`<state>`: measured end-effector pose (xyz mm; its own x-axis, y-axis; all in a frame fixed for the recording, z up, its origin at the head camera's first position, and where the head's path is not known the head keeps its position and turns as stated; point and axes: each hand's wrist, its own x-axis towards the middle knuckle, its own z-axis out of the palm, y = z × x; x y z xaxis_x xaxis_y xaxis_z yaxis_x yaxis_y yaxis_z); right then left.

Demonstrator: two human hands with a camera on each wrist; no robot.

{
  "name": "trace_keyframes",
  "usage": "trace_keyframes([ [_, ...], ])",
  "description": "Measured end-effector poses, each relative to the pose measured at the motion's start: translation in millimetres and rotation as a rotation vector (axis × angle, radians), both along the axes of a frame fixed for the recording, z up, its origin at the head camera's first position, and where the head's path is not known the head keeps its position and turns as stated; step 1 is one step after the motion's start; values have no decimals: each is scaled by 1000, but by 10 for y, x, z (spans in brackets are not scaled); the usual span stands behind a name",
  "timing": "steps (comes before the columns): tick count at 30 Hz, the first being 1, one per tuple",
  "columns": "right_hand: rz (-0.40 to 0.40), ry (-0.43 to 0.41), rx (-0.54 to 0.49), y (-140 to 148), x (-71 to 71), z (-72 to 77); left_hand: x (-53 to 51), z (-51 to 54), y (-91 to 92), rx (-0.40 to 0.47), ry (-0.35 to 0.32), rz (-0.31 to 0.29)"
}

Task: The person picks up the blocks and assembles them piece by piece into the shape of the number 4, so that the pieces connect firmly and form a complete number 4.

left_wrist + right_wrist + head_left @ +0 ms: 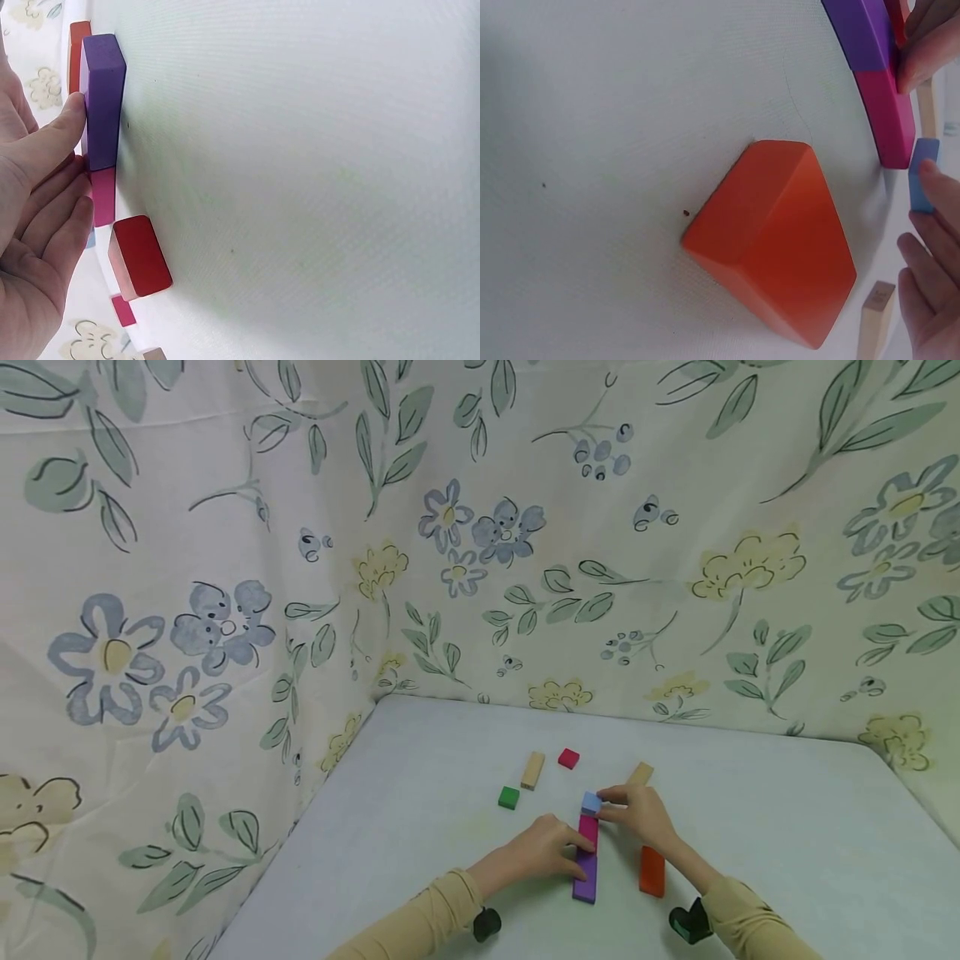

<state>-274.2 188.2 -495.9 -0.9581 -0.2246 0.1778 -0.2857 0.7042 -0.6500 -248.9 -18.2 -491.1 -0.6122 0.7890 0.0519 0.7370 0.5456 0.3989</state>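
Note:
A purple block [585, 889] and a pink block [588, 828] lie end to end in a line. My left hand [542, 847] is over where they meet, its thumb touching the purple block [103, 105] and its fingers by the pink one [103, 196]. At the far end of the line, my right hand [641, 814] pinches a light blue block [591, 802] between thumb and finger. A narrow gap parts it from the pink block in the right wrist view. A red block [142, 257] lies near my left fingers, hidden in the head view.
An orange block [652, 871] lies right of the line, below my right forearm. Farther off are a green block [508, 797], a crimson block [568, 758] and two plain wooden blocks [533, 771]. Floral cloth [525, 635] hangs behind the white table [405, 827].

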Motion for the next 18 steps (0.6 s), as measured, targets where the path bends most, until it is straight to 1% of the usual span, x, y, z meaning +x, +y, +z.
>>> trace_keyframes([
  [8,5,-39,8,0,7,6,-6,-13,-7,-1,18,-1],
  [13,2,-52,13,-10,10,5,-4,-17,-7,8,7,-2],
  [18,4,-62,6,-27,18,18,9,4,-9,12,2,1],
])
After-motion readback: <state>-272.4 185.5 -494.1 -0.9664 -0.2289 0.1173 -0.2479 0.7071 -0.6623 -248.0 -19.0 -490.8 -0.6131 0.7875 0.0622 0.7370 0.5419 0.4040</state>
